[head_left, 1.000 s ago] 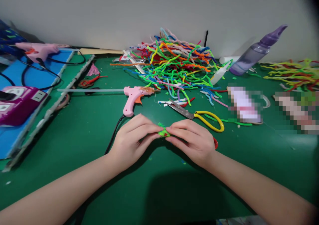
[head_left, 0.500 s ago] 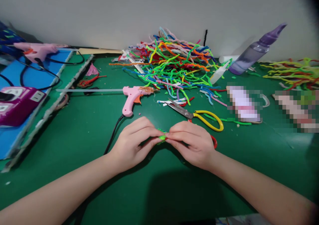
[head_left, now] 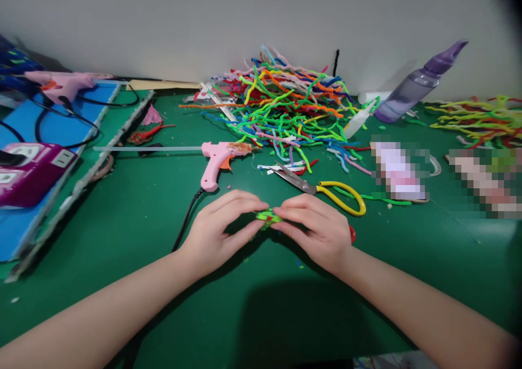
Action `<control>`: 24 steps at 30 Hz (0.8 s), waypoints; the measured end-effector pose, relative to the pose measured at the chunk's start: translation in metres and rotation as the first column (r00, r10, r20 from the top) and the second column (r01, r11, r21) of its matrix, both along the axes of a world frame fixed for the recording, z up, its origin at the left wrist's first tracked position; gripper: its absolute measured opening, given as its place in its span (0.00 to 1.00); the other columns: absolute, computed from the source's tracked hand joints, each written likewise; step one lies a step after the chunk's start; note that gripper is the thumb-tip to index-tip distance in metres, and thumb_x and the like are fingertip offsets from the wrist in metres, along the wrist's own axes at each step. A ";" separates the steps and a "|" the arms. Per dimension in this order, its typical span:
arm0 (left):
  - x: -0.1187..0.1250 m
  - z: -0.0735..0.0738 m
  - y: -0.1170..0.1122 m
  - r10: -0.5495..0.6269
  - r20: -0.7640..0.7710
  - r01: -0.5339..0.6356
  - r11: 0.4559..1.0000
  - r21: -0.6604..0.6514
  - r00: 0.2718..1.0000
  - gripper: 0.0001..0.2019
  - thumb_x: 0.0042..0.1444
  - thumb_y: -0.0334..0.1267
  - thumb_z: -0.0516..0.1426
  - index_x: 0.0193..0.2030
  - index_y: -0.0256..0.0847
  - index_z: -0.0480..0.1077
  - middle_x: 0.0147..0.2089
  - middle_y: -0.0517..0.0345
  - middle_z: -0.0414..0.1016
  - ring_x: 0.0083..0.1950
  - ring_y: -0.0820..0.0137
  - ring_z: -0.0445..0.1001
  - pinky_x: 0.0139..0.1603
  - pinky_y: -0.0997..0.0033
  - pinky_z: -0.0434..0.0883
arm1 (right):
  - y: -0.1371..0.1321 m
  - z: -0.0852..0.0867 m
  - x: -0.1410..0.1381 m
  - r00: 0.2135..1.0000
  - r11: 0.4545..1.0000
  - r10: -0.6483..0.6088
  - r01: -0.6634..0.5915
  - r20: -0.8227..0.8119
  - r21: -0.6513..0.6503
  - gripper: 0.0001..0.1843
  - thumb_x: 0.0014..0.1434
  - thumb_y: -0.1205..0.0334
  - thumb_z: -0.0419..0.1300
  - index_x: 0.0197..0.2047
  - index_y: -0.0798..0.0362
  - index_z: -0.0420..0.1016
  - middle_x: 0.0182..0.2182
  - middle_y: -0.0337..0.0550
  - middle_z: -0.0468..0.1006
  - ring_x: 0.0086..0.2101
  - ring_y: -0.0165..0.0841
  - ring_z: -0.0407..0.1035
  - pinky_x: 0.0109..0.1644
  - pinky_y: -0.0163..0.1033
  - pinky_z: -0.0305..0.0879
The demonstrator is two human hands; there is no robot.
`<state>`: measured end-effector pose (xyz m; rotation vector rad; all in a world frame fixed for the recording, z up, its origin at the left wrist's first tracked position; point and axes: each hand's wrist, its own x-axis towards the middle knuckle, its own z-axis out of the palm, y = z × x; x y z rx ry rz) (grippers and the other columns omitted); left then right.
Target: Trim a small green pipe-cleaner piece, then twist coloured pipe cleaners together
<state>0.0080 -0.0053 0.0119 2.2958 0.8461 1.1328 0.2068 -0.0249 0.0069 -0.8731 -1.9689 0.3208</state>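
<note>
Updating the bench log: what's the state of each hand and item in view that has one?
Left hand: at the green piece, grip unclear
Right hand: pinching the green piece
Green piece: between both hands
Scissors: lying down, slightly open
Near glue gun: lying down, glue stick inserted
Purple bottle: standing, top on
Pipe cleaners: loose, heaped
Power strip: black plug at a socket

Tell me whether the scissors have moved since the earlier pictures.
No. Judged against the pile of fuzzy stems, the scissors lie in the same place and at the same angle.
</note>
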 end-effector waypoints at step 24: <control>0.013 0.015 0.027 -0.043 -0.094 0.018 0.968 -0.249 0.995 0.06 0.51 0.38 0.60 0.35 0.39 0.75 0.31 0.58 0.76 0.32 0.72 0.74 0.33 0.74 0.72 | 0.007 0.001 0.009 0.995 0.995 -0.092 0.094 0.047 -0.029 0.08 0.56 0.68 0.60 0.41 0.53 0.75 0.35 0.45 0.77 0.37 0.32 0.72 0.42 0.40 0.69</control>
